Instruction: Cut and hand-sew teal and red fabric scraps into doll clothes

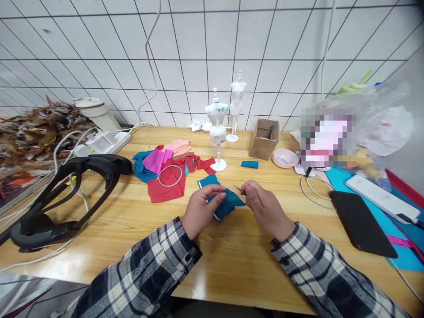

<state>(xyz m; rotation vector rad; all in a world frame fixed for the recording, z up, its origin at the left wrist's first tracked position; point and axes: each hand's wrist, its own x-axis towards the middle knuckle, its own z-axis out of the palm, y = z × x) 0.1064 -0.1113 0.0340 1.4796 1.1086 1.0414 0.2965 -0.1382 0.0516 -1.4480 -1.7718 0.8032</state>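
Note:
My left hand [201, 208] pinches a folded piece of teal fabric [228, 201] just above the wooden table [232, 260]. My right hand [265, 207] is closed on a thin needle [237, 188] whose tip points left toward the fabric. Both hands sit close together near the table's middle. Behind them stand two small white mannequin busts [217, 121] [237, 99] on stands.
A pile of red, pink and teal fabric scraps [167, 170] with a metal ring [170, 175] lies to the left. A black headset [66, 194] is far left. A cardboard box [265, 138], pink bowl [285, 157], black phone [361, 223] and plastic bags lie right.

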